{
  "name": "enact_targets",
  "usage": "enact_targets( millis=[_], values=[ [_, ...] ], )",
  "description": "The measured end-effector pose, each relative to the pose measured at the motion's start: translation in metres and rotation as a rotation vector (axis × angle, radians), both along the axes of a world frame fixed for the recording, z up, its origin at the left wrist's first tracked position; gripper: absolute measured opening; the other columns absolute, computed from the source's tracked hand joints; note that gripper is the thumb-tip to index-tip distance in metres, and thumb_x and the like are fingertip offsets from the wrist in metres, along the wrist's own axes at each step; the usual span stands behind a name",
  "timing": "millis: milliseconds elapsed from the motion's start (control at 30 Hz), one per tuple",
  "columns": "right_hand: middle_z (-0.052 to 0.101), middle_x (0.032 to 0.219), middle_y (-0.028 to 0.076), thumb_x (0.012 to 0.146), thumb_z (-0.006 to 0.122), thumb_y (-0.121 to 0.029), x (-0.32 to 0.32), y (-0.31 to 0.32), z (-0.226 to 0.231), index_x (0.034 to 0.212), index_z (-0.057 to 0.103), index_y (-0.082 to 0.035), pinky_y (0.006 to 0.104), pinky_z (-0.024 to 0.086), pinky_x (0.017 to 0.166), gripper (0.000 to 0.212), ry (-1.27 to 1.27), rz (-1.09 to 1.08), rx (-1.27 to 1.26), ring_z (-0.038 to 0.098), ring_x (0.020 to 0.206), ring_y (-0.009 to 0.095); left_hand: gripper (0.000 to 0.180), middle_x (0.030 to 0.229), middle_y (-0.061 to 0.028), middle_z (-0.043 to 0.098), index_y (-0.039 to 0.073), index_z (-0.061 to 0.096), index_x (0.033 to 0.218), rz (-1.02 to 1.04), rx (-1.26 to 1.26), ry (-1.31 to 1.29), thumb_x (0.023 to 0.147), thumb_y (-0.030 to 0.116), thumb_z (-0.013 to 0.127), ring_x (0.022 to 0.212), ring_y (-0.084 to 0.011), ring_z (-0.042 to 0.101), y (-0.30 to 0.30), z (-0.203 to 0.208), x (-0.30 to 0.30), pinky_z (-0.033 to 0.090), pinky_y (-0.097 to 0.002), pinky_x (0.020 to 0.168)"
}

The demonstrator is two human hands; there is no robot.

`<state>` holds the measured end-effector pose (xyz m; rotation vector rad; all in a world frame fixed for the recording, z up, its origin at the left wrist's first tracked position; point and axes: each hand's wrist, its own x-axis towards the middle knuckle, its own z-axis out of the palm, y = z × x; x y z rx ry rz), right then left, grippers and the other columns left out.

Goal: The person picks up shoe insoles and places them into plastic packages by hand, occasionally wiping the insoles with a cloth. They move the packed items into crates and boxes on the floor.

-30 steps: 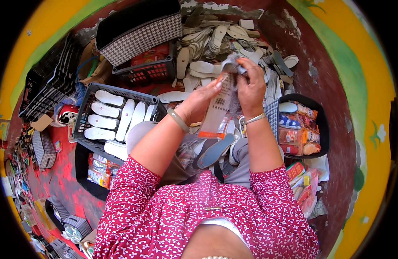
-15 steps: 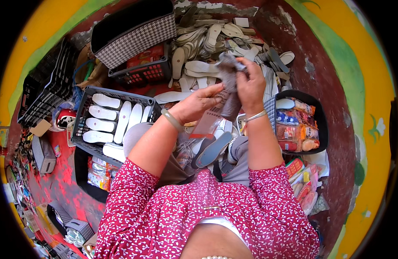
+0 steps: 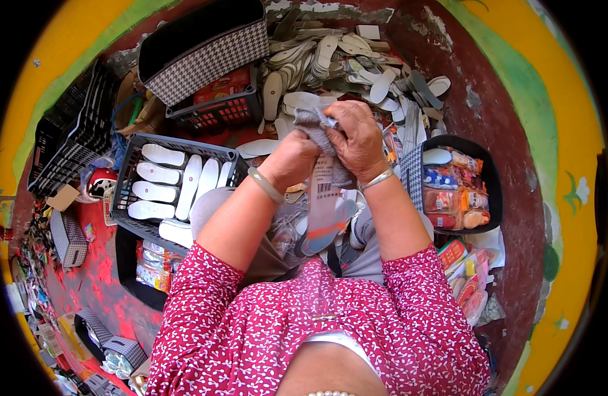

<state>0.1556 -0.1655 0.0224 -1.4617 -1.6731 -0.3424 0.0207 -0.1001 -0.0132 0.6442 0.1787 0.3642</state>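
In front of me both hands are closed on a soft grey fabric piece (image 3: 312, 121), bunched at its top and fuzzy like a sock. My left hand (image 3: 294, 157) grips it from the left side, fingers curled and partly hidden. At its upper edge my right hand (image 3: 358, 140) pinches the cloth. Hanging below the hands is a clear plastic bag (image 3: 322, 198) with a printed label and an orange-red strip near its lower end. Part of the grey piece seems to lie inside or behind the bag. Grey-blue insoles (image 3: 314, 244) rest between my legs, beneath the bag.
White insoles (image 3: 153, 173) fill a black crate (image 3: 135, 228) at my left. A heap of loose insoles (image 3: 317, 56) lies ahead by the wall. Packaged goods (image 3: 452, 198) sit in a houndstooth bin (image 3: 415, 178) at right. An upper houndstooth box (image 3: 208, 66) rests on another crate.
Both hands have come closer together, with the right hand moving left and down. The grey piece has shifted left, and the plastic bag now hangs more upright.
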Motion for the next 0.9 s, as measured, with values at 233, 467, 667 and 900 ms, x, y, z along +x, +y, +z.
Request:
enact_targets(
  millis=[233,467,667,900],
  values=[
    [0.063,0.083,0.01,0.078,0.064,-0.013,0.067,-0.005,-0.017,0.095,0.062,-0.005,0.032,0.048,0.069,0.019,0.525,-0.457,-0.148,0.06,0.075,0.024,0.043,0.118,-0.0149,0.054,-0.006,0.041,0.125,0.067,0.01,-0.087,0.082,-0.002,0.045,0.105,-0.0212,0.055,0.01,0.025,-0.01,0.043,-0.0347,0.092],
    [0.061,0.1,0.008,0.074,0.062,-0.004,-0.007,-0.008,0.015,0.096,0.063,-0.008,0.0349,0.046,0.083,0.023,0.152,0.154,0.008,0.057,0.093,0.025,0.032,0.108,-0.0129,0.058,-0.005,0.048,0.117,0.055,-0.17,-0.17,0.085,0.001,0.044,0.097,-0.0209,0.059,0.016,0.009,-0.004,0.047,-0.0348,0.088],
    [0.061,0.099,0.009,0.071,0.056,0.001,-0.012,0.001,0.0,0.097,0.062,-0.008,0.0375,0.044,0.085,0.028,0.052,0.144,0.013,0.057,0.094,0.03,0.028,0.105,-0.0101,0.059,-0.003,0.052,0.112,-0.016,-0.031,-0.208,0.086,0.005,0.05,0.1,-0.0199,0.057,0.015,-0.013,-0.008,0.045,-0.0342,0.089],
    [0.065,0.084,0.008,0.082,0.056,-0.002,0.044,0.002,-0.02,0.106,0.061,-0.003,0.0263,0.048,0.065,0.024,0.642,-0.38,-0.356,0.059,0.071,0.011,0.035,0.112,-0.0155,0.058,-0.007,0.048,0.119,0.047,0.03,-0.036,0.086,0.005,0.049,0.101,-0.0238,0.057,0.012,0.019,-0.014,0.044,-0.0373,0.09]
  ],
)
